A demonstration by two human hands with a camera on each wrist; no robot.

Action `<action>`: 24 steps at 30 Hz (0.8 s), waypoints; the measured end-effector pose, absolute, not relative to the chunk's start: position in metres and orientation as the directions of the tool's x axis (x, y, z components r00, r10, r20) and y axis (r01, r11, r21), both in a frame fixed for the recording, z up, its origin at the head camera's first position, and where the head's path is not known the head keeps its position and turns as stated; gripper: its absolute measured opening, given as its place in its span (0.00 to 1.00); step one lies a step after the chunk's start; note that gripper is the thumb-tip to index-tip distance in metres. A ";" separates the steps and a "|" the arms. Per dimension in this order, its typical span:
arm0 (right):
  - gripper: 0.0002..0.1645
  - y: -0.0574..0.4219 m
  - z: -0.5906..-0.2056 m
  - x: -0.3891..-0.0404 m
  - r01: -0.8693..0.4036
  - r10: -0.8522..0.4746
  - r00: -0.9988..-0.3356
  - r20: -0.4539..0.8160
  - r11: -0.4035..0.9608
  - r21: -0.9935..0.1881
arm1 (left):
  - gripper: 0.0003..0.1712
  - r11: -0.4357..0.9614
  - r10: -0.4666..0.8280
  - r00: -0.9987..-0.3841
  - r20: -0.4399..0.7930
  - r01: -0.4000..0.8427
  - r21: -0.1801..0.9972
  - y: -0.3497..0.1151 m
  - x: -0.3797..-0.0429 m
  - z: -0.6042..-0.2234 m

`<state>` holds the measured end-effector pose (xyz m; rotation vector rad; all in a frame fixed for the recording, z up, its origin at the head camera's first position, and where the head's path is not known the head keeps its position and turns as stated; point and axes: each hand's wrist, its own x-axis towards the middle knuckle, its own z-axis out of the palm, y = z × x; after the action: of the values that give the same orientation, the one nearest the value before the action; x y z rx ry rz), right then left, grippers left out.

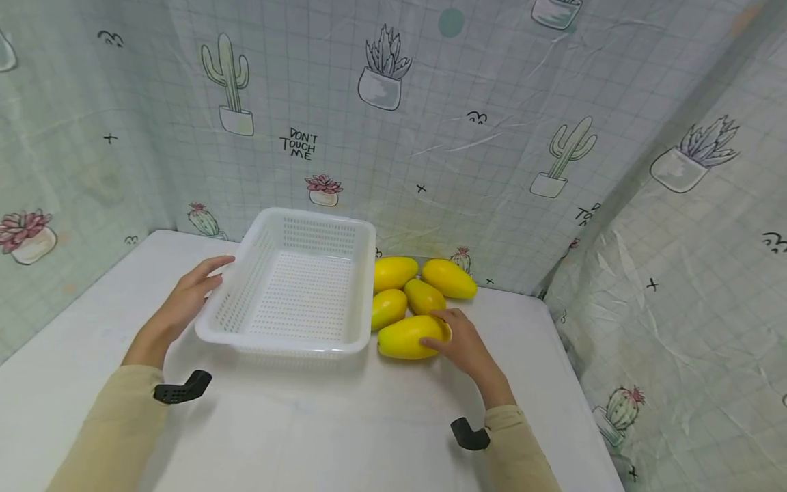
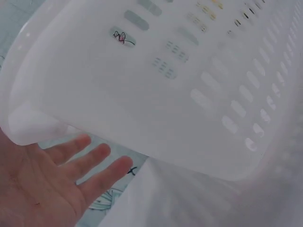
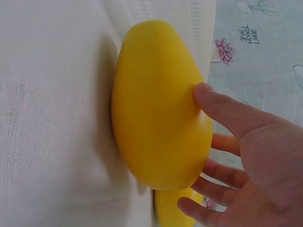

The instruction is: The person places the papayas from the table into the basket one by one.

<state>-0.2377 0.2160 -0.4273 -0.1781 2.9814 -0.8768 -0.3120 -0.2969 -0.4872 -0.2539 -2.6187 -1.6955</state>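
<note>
A white perforated plastic basket [image 1: 295, 345] stands on the table with nothing in it. Its left rim has my left hand [image 1: 186, 301] beside it; in the left wrist view the fingers [image 2: 105, 176] are extended by the underside of the rim, and the thumb is hidden. To the basket's right lies a large yellow papaya [image 1: 402, 338], nearest the front of a group. My right hand [image 1: 464, 345] holds this papaya at its right end, thumb on the near side. The right wrist view shows the thumb pressing the papaya [image 3: 158, 109], with fingers reaching around behind it.
More papayas lie behind the held one: a small one [image 1: 389, 309] against the basket, another [image 1: 425, 296] in the middle, and two at the back, left [image 1: 395, 272] and right [image 1: 449, 277]. Cactus-print cloth [image 1: 430, 157] hangs behind the white table [image 1: 320, 437].
</note>
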 end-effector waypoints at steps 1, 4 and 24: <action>0.38 0.216 -0.428 -0.238 -0.102 -0.117 -0.993 0.006 0.835 -0.540 | 0.27 0.389 0.138 -0.987 0.083 0.131 0.912 -0.294 -0.307 -0.480; 0.38 0.215 -0.429 -0.239 -0.101 -0.114 -0.993 0.009 0.832 -0.545 | 0.27 0.357 0.150 -0.988 0.041 0.093 0.930 -0.281 -0.288 -0.455; 0.49 0.217 -0.442 -0.236 -0.055 -0.135 -0.988 -0.076 0.766 -0.640 | 0.27 0.108 0.262 -0.964 -0.051 -0.023 0.994 -0.279 -0.278 -0.446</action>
<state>-0.2362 0.2167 -0.4425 -0.1537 2.8406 -1.0238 -0.2780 -0.2792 -0.4459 -0.2744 -2.4872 -2.2386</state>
